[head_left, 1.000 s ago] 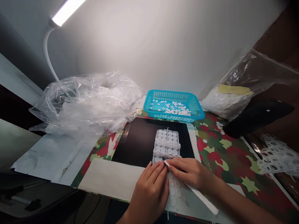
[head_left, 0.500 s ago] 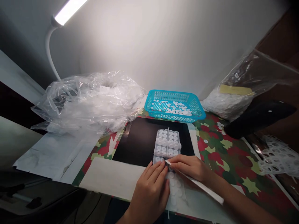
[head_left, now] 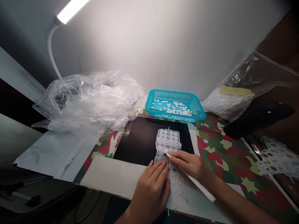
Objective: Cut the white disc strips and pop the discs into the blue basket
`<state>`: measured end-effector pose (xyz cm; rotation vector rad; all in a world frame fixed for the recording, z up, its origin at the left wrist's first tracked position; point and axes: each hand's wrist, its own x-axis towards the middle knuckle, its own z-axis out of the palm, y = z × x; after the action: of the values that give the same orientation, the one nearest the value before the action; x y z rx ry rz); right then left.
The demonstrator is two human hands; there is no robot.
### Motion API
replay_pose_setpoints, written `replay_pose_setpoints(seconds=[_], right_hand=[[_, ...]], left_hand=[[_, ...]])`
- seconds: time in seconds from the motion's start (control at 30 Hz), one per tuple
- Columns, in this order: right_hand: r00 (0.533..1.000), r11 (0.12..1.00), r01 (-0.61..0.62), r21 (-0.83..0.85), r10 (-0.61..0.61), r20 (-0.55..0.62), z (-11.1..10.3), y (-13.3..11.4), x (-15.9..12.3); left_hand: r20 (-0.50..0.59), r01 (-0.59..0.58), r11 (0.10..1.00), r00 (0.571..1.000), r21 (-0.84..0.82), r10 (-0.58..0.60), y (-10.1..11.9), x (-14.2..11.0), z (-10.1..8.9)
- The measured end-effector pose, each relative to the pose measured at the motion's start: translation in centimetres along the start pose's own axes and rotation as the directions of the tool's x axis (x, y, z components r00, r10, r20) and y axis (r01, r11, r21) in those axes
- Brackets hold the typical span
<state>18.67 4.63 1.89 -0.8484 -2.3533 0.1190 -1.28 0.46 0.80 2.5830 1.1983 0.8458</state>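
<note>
On a camouflage-patterned table [head_left: 224,168], a long translucent plastic sheet of round white discs [head_left: 173,137] lies partly over a flat black mat [head_left: 142,141]. The left hand [head_left: 151,183] rests on its left side, fingers extended; the right hand's [head_left: 189,165] grip pinches a slim white stick [head_left: 201,187]. Light left-hand pressure might let the sheet skid or buckle.

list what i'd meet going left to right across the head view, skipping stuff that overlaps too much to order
White lamp → left hand → right hand → lone white disc → white netting-like pieces
</note>
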Motion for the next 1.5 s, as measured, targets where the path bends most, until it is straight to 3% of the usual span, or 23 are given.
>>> replay_pose_setpoints(seconds=[0.13,0.23,0.43,0.57,0.97,1.07,1.23,1.37,1.5], right_hand=[[0.986,0.923,-0.15,0.355,0.167,-0.018,-0.6,0.0,0.0],[0.983,0.884,-0.144,0.445,0.181,-0.041,-0.5,-0.1,0.1],[0.993,0.945,-0.076,0.318,0.044,0.107,0.8,0.7,-0.2],[0.996,0.957,-0.03,0.287,0.005,0.087,1.1,1.3,-0.6],[0.987,0.953,-0.105,0.285,0.065,0.144,0.6,0.5,0.5],[0.995,0.969,-0.046,0.244,0.022,0.098,0.8,0.2,0.6],[0.984,0.984,0.178,-0.03,-0.178,0.001,1.1,-0.5,0.7],[0.992,0.986,0.118,-0.116,-0.123,-0.032,1.1,-0.6,0.9],[0.997,0.998,0.068,0.013,-0.068,-0.048,1.0,-0.3,0.9]], left_hand=[[-0.024,0.01,1.0,1.0,-0.01,-0.01,0.1,0.2,0.0],[-0.027,0.021,1.0,0.999,-0.009,-0.022,0.2,0.1,0.1],[-0.074,0.065,0.998,0.995,-0.006,-0.065,0.3,-0.3,0.3],[-0.084,0.063,0.998,0.994,-0.013,-0.064,0.2,-0.3,0.4],[-0.098,0.06,0.998,0.993,-0.023,-0.062,0.3,0.0,0.1],[-0.096,0.056,0.998,0.994,-0.022,-0.058,0.3,0.1,0.1],[-0.085,0.059,0.998,0.995,-0.021,-0.061,0.2,0.0,0.1],[-0.081,0.046,0.999,0.996,-0.004,-0.047,0.3,0.0,0.1],[-0.075,0.047,0.999,0.996,0.005,-0.047,0.3,0.0,0.0]])
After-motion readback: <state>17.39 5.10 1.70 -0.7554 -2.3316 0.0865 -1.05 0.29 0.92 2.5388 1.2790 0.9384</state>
